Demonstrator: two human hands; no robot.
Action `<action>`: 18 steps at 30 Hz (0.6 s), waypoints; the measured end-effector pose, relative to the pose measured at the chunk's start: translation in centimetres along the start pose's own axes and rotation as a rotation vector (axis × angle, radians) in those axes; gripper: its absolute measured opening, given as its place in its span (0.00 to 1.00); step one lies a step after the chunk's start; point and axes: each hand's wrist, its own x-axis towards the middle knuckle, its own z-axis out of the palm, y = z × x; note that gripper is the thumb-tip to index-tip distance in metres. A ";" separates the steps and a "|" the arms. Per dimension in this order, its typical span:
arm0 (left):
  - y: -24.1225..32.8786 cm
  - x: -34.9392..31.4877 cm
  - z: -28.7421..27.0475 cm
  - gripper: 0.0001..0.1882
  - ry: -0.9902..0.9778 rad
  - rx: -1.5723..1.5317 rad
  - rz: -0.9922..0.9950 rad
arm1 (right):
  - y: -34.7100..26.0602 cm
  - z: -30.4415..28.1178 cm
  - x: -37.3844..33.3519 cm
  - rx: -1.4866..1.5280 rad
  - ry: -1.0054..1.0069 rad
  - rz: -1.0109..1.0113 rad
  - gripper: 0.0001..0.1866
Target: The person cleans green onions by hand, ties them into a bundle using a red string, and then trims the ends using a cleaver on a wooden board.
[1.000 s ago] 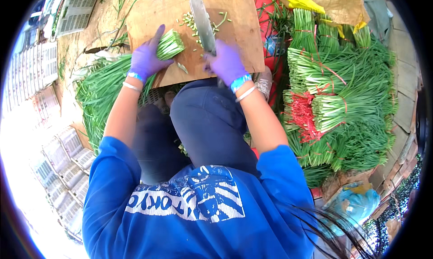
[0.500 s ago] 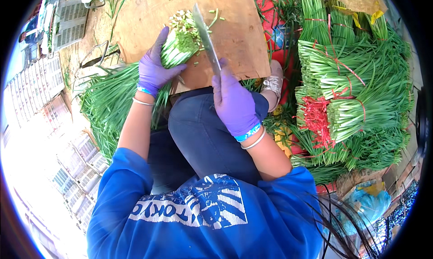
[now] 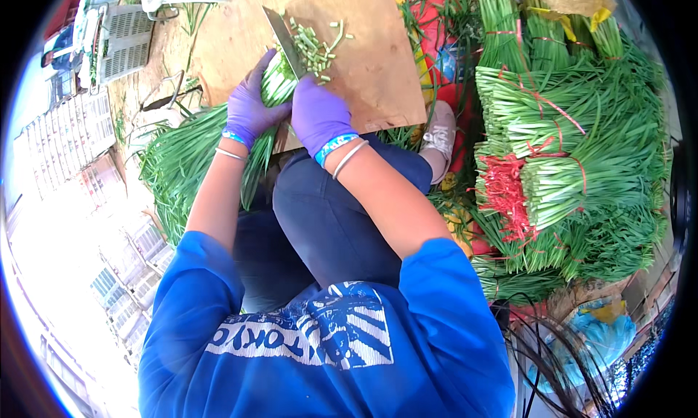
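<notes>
Wearing a purple glove, my left hand (image 3: pixel 251 112) is closed around a thick bunch of garlic chives (image 3: pixel 278 82) near its pale cut ends, at the left part of a wooden board (image 3: pixel 382 83). The long green leaves trail off the board towards the lower left. My right hand (image 3: pixel 320 118), also gloved, grips a knife (image 3: pixel 283 41) whose handle is hidden in the fingers. Its broad blade points away and to the left, right against the stalk ends. Short cut stalk pieces (image 3: pixel 313 50) lie scattered on the board just right of the blade.
Tied bundles of chives (image 3: pixel 611 156) are piled high on the right, with a clump of red ties (image 3: pixel 505 196) on them. My shoe (image 3: pixel 440 134) is beside the board's right edge. Plastic crates (image 3: pixel 125 43) stand at the far left, and a blue plastic bag (image 3: pixel 600 338) lies at the lower right.
My right hand has moved left with the knife, bringing the blade from the right of the bunch to its cut ends. Stalk pieces now lie farther right. My left hand has barely moved.
</notes>
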 end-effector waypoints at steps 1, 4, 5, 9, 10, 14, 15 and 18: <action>-0.2 0.0 0.1 0.48 -0.034 0.004 -0.029 | 0.5 -0.3 -0.6 -0.007 0.009 -0.010 0.12; -0.4 -0.3 0.2 0.50 -0.044 0.066 -0.008 | 3.2 0.1 -3.8 0.030 0.063 -0.081 0.10; -0.2 -0.7 0.1 0.50 -0.038 0.077 -0.013 | 3.5 -0.4 -3.6 0.020 0.069 -0.093 0.10; 1.7 -1.4 -0.6 0.49 0.033 0.097 0.016 | 4.6 -1.5 -1.5 0.062 0.206 -0.076 0.09; 2.1 -2.1 -0.8 0.49 0.055 0.131 0.017 | 3.4 -2.9 -1.7 -0.011 0.171 0.013 0.13; 6.2 -6.4 -4.8 0.48 0.382 0.053 0.202 | -1.8 -7.7 -6.3 0.056 0.377 -0.377 0.38; 7.7 -7.6 -6.3 0.46 0.444 0.033 0.191 | -1.8 -7.7 -7.5 0.294 0.114 -0.404 0.52; 11.4 -12.2 -9.1 0.41 0.657 -0.265 0.114 | -3.7 -5.4 -9.5 0.563 -0.070 -0.626 0.49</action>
